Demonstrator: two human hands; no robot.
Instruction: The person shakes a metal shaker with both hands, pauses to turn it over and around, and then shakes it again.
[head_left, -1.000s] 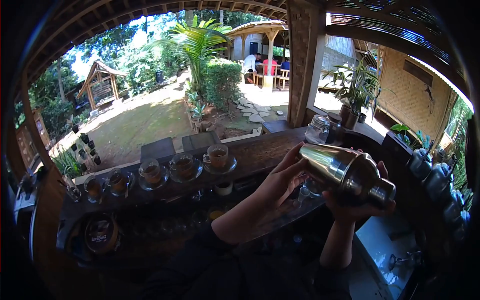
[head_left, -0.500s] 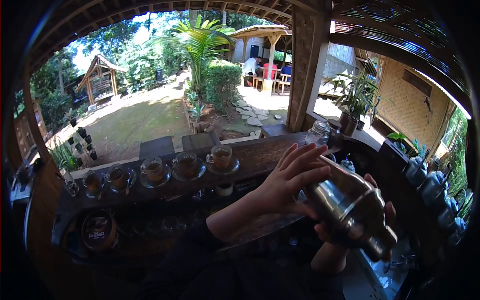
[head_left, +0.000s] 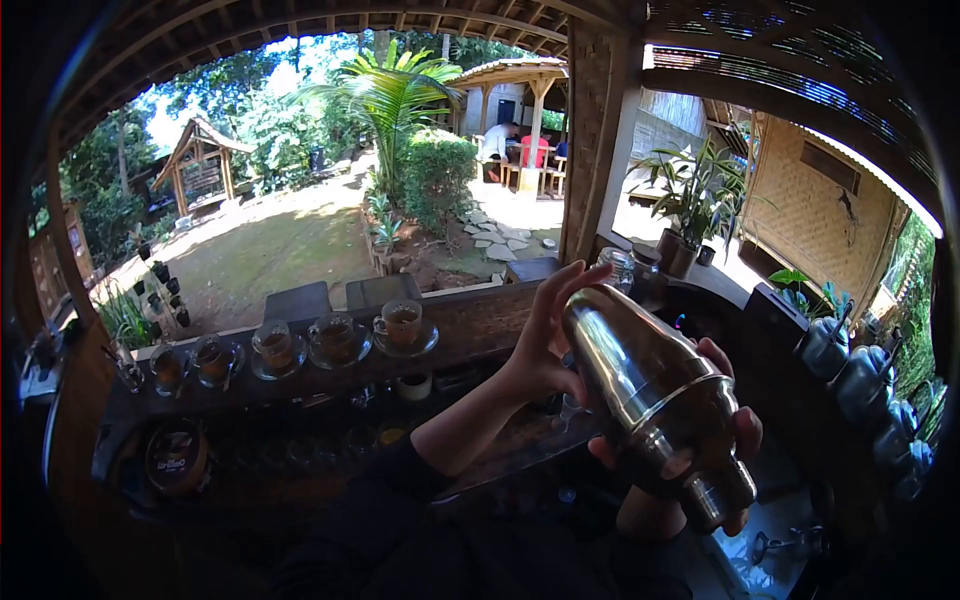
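A shiny steel cocktail shaker point(head_left: 650, 395) is held tilted in front of me, its base up to the left and its cap low to the right. My left hand point(head_left: 545, 340) presses against the base end with fingers spread. My right hand point(head_left: 722, 440) wraps the lower cap end from underneath. Both hands hover above a dark wooden bar counter point(head_left: 480, 310).
Several glass cups of brown drink on saucers point(head_left: 335, 340) line the counter's left part. A round tin point(head_left: 172, 460) sits lower left. Glass jars point(head_left: 625, 270) and potted plants point(head_left: 690, 200) stand at the far right; metal pots point(head_left: 850, 375) hang right. People sit in a distant hut point(head_left: 515, 145).
The shaker has swung from lying level at the right, down low, then back up and closer to me, base now pointing up-left. Both hands stayed on it.
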